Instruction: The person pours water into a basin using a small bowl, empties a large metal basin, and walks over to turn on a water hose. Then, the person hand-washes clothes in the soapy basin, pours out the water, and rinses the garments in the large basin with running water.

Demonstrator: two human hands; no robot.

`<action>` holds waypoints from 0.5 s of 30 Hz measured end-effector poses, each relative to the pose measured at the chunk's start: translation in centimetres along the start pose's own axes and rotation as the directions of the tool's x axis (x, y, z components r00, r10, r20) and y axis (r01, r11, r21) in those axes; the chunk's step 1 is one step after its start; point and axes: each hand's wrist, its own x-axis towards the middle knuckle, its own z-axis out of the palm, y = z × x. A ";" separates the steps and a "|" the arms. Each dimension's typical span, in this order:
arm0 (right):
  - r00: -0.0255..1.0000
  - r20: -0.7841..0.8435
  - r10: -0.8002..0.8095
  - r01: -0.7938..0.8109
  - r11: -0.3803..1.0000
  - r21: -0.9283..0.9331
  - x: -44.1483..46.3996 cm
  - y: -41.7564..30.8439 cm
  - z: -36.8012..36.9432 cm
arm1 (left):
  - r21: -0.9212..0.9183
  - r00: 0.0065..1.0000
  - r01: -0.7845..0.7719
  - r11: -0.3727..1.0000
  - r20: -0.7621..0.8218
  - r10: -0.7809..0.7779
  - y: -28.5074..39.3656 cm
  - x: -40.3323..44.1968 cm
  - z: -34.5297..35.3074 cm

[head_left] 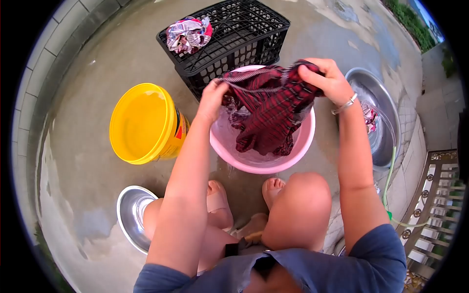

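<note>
Between my two hands hangs a dark red and black striped cloth garment [273, 107], its lower part dipping toward the pink basin [264, 168]. My left hand [213, 100] pinches one edge of the garment over the basin's left rim. My right hand [328, 80], with a bracelet at the wrist, grips a bunched part of the garment at the upper right. Some water shows in the basin below, partly covered by the cloth. Whether the garment's lowest end touches the water I cannot tell.
A black plastic crate [234, 36] stands behind the basin with a crumpled plaid cloth [189, 35] on top. A yellow bucket [141, 123] is at left, a metal bowl [134, 215] near my leg. At right, a large metal basin [393, 141] holds cloth and a hose [391, 171].
</note>
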 end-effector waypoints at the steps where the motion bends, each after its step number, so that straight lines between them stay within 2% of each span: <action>1: 0.996 -0.041 0.079 -0.082 0.995 -0.064 -0.5 0.7 -0.5 | -0.098 0.994 -0.062 0.993 -0.093 0.053 1.8 -0.7 0.2; 2: 0.986 -0.100 0.137 -0.143 0.988 -0.064 -1.0 2.0 -0.9 | -0.167 0.988 -0.058 0.984 -0.149 0.032 2.7 -0.9 0.2; 4: 0.974 -0.190 0.127 -0.152 0.980 -0.125 -1.7 4.4 -0.9 | -0.252 0.980 -0.066 0.966 -0.198 0.016 4.0 -1.0 0.4; 5: 0.975 -0.213 0.065 -0.104 0.978 -0.181 -2.2 5.6 -0.6 | -0.255 0.976 -0.123 0.959 -0.206 0.070 4.3 -1.1 0.6; 6: 0.961 -0.246 0.126 -0.183 0.956 -0.228 -2.4 7.7 -0.8 | -0.254 0.968 -0.179 0.950 -0.219 0.124 4.6 -1.3 0.8; 7: 0.974 -0.215 0.076 -0.141 0.940 -0.310 -2.3 10.0 -1.1 | -0.183 0.958 -0.200 0.963 -0.241 0.153 5.2 -1.8 1.1; 9: 0.922 -0.348 0.169 -0.354 0.731 -0.583 -1.9 14.0 -1.8 | -0.082 0.966 -0.147 0.986 -0.227 0.125 6.0 -2.1 1.3; 10: 0.922 -0.350 0.166 -0.352 0.738 -0.576 -2.1 14.0 -1.4 | -0.072 0.966 -0.149 0.986 -0.225 0.129 6.0 -2.1 0.9; 12: 0.815 -0.502 0.291 -0.455 0.857 -0.242 -1.3 13.9 -0.7 | 0.167 0.978 -0.073 0.983 -0.181 0.104 6.7 -1.7 -0.2; 13: 0.817 -0.502 0.282 -0.444 0.864 -0.238 -0.7 12.6 -0.1 | 0.177 0.977 -0.083 0.981 -0.180 0.115 7.3 -1.8 -0.1; 14: 0.733 -0.500 0.461 -0.400 0.887 0.230 -0.3 10.4 0.7 | 0.084 0.982 -0.055 0.995 -0.176 0.069 7.7 -2.3 0.1; 15: 0.674 -0.409 0.615 -0.265 0.718 0.643 0.5 9.0 0.6 | -0.011 0.986 -0.035 0.999 -0.165 0.033 8.3 -2.5 0.3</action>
